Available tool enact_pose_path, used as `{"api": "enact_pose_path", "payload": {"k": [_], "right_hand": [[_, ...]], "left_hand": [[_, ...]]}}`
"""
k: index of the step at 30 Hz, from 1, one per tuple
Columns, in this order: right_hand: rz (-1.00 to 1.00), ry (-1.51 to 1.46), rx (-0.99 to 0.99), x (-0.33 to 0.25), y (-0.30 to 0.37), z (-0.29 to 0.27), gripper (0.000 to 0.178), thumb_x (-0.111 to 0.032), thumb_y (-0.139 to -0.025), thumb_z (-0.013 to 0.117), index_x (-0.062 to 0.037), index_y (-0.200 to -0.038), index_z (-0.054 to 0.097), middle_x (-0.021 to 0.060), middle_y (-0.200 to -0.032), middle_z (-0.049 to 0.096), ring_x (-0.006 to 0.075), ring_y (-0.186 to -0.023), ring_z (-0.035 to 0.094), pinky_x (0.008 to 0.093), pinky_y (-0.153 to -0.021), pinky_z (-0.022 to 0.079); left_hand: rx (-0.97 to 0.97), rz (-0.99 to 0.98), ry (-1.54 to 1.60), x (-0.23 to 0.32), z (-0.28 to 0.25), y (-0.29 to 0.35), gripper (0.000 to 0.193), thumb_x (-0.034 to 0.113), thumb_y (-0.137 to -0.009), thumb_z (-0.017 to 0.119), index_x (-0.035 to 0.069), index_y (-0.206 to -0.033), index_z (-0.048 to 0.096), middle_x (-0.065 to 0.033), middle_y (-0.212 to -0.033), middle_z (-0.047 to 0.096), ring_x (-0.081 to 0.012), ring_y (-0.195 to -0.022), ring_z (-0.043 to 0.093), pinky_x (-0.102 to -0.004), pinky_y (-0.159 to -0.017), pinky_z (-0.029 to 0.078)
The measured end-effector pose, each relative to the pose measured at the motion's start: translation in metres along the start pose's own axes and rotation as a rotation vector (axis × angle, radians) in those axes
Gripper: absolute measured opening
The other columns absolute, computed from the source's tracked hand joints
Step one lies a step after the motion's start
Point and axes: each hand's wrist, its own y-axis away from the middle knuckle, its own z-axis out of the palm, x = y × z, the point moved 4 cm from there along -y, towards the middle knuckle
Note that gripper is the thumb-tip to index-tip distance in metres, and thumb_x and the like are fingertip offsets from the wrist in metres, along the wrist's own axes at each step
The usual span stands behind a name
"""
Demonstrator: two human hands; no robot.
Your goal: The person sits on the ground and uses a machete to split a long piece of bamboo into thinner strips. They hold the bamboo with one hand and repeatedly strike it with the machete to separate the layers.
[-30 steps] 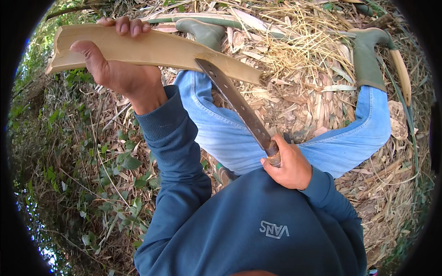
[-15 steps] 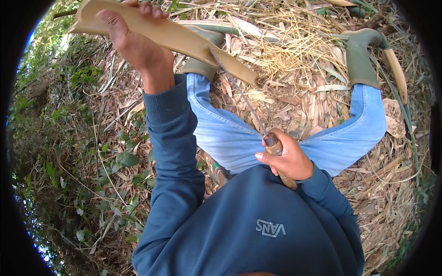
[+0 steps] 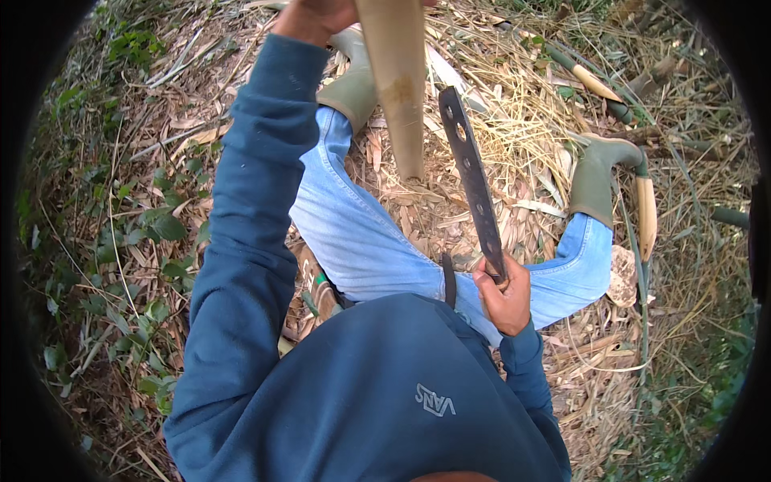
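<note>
My left hand (image 3: 320,18) is at the top edge of the view, closed round a tan piece of split bamboo (image 3: 395,84). The bamboo hides part of its fingers. The piece hangs nearly upright, its narrower lower end above the leaf litter between my legs, with a brown stain partway down. To the right and lower, my right hand (image 3: 508,299) grips a long knife (image 3: 472,165) by its handle, most of which the fingers cover. Its dark blade, pierced with several holes, points up and slightly left. A gap separates blade and bamboo.
My legs in blue jeans (image 3: 353,201) are spread, with green rubber boots (image 3: 596,177) on. Dry straw (image 3: 514,104) and leaves cover the ground between them. A stone (image 3: 622,277) and pale-cut green stems (image 3: 645,213) lie at right; leafy plants (image 3: 165,229) grow at left.
The bamboo has swung from a long slant to nearly upright. My knife has come away from its surface and turned, so the flat of the blade now shows. My right hand appears slightly further right.
</note>
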Motion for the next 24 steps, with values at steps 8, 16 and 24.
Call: {"api": "enact_pose_path", "payload": {"k": [8,16,24], "right_hand": [[-0.06,0.03,0.034,-0.005,-0.036,0.025,0.015,-0.009,-0.089,0.066,-0.0013,-0.082,0.057,0.0009,-0.06,0.055,0.0049,-0.055,0.049,0.0236,-0.05,0.038],[-0.07,0.069,0.097,0.0,-0.055,0.021,0.017,-0.014,-0.09,0.067,-0.0016,-0.082,0.058,-0.0013,-0.059,0.053,0.005,-0.053,0.049,0.0233,-0.048,0.037],[-0.057,0.016,0.078,-0.01,-0.06,0.031,0.018,-0.012,-0.09,0.068,-0.0014,-0.078,0.059,-0.0032,-0.059,0.053,0.0039,-0.054,0.048,0.0228,-0.049,0.035]], "left_hand": [[-0.1,-0.039,0.102,-0.008,-0.011,-0.019,0.064,0.063,-0.094,0.047,0.0,-0.095,0.06,-0.0107,-0.072,0.061,-0.0221,-0.062,0.063,-0.0359,-0.062,0.057],[-0.127,0.004,0.201,-0.012,-0.012,-0.025,0.058,0.059,-0.094,0.051,0.001,-0.095,0.057,-0.0096,-0.077,0.059,-0.0204,-0.063,0.062,-0.0352,-0.057,0.055],[-0.071,0.058,0.163,-0.014,-0.018,-0.026,0.057,0.058,-0.096,0.047,0.002,-0.1,0.055,-0.0099,-0.081,0.06,-0.0203,-0.061,0.06,-0.0343,-0.057,0.055]]}}
